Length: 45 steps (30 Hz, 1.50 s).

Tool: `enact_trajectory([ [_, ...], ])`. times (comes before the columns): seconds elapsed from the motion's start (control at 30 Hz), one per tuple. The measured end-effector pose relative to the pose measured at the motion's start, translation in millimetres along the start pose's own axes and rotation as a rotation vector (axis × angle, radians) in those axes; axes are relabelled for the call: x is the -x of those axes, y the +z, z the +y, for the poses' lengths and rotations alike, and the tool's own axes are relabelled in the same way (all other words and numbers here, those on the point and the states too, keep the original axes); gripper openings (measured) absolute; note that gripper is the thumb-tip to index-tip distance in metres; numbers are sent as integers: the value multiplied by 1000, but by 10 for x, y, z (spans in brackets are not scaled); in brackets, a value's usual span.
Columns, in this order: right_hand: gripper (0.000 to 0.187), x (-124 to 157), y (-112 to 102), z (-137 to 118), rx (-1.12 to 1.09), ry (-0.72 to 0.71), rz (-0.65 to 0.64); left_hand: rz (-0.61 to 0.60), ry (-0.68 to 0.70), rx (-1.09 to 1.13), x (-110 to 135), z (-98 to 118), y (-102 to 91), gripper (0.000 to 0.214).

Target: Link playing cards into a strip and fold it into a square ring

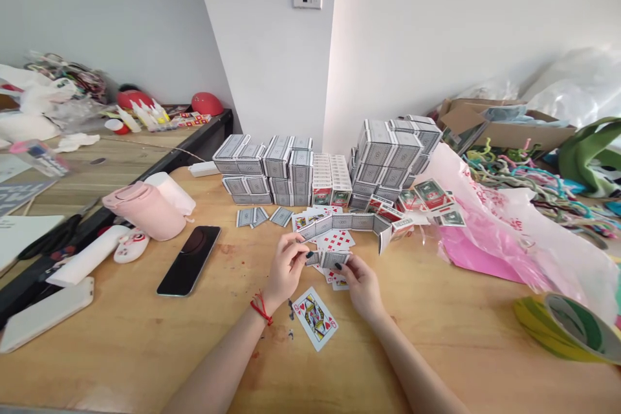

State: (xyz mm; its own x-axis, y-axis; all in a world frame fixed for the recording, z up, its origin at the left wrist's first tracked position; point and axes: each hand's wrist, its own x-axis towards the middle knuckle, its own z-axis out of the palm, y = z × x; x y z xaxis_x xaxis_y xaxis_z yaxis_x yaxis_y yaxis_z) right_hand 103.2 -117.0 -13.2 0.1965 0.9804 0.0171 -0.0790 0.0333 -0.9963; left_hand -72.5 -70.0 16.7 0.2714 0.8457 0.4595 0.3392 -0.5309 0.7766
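Between my hands is a grey-backed folded playing card (334,259), with a crease across it. My left hand (285,268), a red string on its wrist, pinches the card's left end. My right hand (363,286) grips the right end, thumb on its back. Just beyond stands a zigzag strip of joined folded cards (342,221). Loose face-up cards (336,240) lie under and behind my hands. A queen of hearts (315,318) lies face up on the wooden table (233,349), between my forearms.
Stacked folded-card blocks (291,178) and a taller stack (388,155) stand at the back, with card boxes (427,197) beside it. A phone (189,261) and pink bottle (145,208) lie left. Pink plastic (480,246) and a tape roll (567,326) are right.
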Motion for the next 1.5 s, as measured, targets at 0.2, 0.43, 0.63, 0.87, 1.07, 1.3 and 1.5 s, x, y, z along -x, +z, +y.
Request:
enact_trajectory([
  [0.2,21,8,-27,7,85,27,-11,27,5,31,-5,-2,-4,12],
  [0.43,27,6,-21,25,82,13,-51,22,0,60,0,-2,11,11],
  [0.63,29,-8,-39,24,60,33,-31,40,-4,65,-7,-14,1,11],
  [0.87,28,-5,-31,19,46,29,-46,61,5,57,-9,0,16,10],
  [1.07,28,0,-4,-20,35,17,-49,56,-4,57,-8,-14,13,9],
  [1.3,27,18,13,-66,-23,40,-58,1,13,59,0,-2,36,11],
  [1.5,26,33,19,-86,-44,0,-72,-22,27,39,3,-6,43,12],
])
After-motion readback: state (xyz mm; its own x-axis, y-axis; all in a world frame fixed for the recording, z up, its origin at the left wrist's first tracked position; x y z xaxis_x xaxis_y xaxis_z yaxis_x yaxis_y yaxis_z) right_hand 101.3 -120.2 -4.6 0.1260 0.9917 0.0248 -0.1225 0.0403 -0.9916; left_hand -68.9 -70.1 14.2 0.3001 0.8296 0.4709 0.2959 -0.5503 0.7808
